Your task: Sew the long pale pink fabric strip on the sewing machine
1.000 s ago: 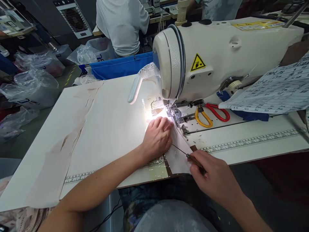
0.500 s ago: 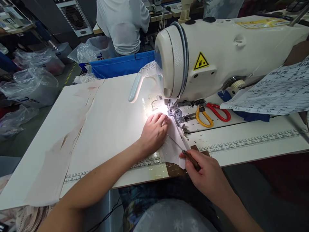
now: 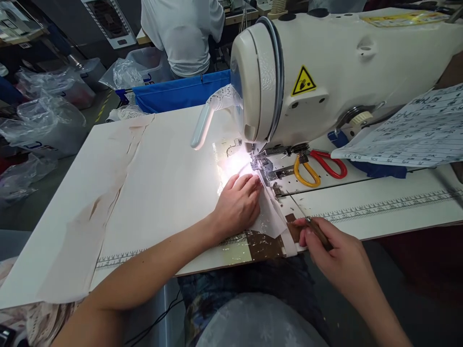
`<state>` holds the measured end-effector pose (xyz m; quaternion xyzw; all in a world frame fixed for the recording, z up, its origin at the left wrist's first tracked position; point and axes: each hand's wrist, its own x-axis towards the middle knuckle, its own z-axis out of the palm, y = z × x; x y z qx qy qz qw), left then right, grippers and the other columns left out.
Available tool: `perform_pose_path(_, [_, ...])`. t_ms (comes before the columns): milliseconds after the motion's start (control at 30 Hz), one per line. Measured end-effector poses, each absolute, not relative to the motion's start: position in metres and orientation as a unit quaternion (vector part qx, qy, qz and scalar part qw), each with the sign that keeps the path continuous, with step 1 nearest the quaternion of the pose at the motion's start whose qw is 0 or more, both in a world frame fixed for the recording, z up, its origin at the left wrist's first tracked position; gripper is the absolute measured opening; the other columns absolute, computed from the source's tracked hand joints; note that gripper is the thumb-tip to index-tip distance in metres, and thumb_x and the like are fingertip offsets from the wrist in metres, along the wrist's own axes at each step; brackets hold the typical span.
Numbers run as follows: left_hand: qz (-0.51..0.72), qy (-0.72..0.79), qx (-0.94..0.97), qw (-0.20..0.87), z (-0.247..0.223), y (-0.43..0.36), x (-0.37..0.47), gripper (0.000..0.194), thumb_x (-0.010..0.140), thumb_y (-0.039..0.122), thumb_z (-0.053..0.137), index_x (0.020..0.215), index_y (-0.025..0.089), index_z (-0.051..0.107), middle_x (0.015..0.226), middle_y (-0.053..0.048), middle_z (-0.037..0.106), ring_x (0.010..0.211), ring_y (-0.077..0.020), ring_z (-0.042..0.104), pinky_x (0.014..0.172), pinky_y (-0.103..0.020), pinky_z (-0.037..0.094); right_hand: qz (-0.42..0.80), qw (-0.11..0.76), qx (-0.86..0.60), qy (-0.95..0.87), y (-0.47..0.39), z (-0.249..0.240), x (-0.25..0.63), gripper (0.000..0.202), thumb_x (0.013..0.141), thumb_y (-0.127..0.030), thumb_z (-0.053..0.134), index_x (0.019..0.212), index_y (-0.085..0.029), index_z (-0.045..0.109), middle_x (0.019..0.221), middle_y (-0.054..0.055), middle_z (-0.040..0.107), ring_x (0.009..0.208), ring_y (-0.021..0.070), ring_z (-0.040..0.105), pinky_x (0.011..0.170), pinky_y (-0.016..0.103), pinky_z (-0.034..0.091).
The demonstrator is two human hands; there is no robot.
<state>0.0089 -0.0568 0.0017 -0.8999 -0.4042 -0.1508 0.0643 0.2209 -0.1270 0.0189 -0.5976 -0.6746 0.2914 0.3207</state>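
My left hand (image 3: 238, 205) lies with fingers together on a piece of thin white fabric (image 3: 269, 217), just in front of the lit needle area of a sewing machine (image 3: 258, 164). In my right hand (image 3: 331, 243) is a thin metal awl with a wooden handle (image 3: 318, 233), its tip pointing up and left over the machine bed. The fingers of that hand are near a pale strip (image 3: 288, 241) hanging at the table's front edge. Whether they also grip the strip, I cannot tell.
Yellow-handled (image 3: 307, 173) and red-handled (image 3: 331, 166) tools lie under the machine arm. A written paper sheet (image 3: 408, 135) hangs at right. Sheer fabric (image 3: 83, 231) covers the table's left side. Beyond a blue cloth (image 3: 181, 91) sits a person (image 3: 184, 36).
My right hand and the awl have moved right, off the fabric. My left hand has shifted slightly right, and the fabric's lower edge lies differently, with the pale strip now showing beside it.
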Motion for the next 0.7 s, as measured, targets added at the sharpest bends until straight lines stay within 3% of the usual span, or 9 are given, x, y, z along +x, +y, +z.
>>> perform_pose_path(133, [-0.151, -0.409, -0.898, 0.059, 0.001, -0.061, 0.011, 0.036, 0.095, 0.026, 0.04, 0.116, 0.007, 0.06, 0.125, -0.017, 0.061, 0.118, -0.0293, 0.053, 0.102, -0.046, 0.042, 0.31, 0.327, -0.603, -0.659, -0.128, 0.015, 0.225, 0.019, 0.087, -0.028, 0.047, 0.076, -0.023, 0.061, 0.06, -0.002, 0.063, 0.039, 0.0101, 0.05, 0.037, 0.021, 0.039])
perform_pose_path(233, [-0.144, -0.404, -0.901, 0.066, 0.001, -0.062, 0.011, 0.035, 0.095, 0.021, 0.038, 0.118, 0.006, 0.059, 0.127, -0.018, 0.059, 0.117, -0.0293, 0.053, 0.1, -0.046, 0.044, 0.306, 0.332, -0.615, -0.646, -0.13, 0.008, 0.227, 0.02, 0.09, -0.029, 0.046, 0.08, -0.023, 0.063, 0.063, -0.002, 0.063, 0.038, 0.0089, 0.046, 0.038, 0.022, 0.038])
perform_pose_path(533, [-0.136, -0.403, -0.902, 0.07, 0.0, -0.065, 0.011, 0.038, 0.096, 0.025, 0.038, 0.119, 0.003, 0.058, 0.127, -0.02, 0.059, 0.117, -0.0287, 0.053, 0.099, -0.043, 0.043, 0.331, 0.339, -0.619, -0.627, -0.129, 0.004, 0.227, 0.02, 0.089, -0.031, 0.048, 0.084, -0.022, 0.065, 0.06, -0.003, 0.06, 0.039, 0.0096, 0.046, 0.04, 0.022, 0.039])
perform_pose_path(700, [-0.125, -0.401, -0.903, 0.086, 0.001, -0.065, 0.011, 0.037, 0.096, 0.019, 0.036, 0.121, 0.002, 0.057, 0.13, -0.019, 0.058, 0.118, -0.0288, 0.053, 0.098, -0.044, 0.044, 0.352, 0.357, -0.644, -0.577, -0.133, 0.013, 0.218, 0.019, 0.088, -0.033, 0.049, 0.084, -0.023, 0.065, 0.062, -0.003, 0.058, 0.042, 0.0097, 0.045, 0.044, 0.023, 0.038])
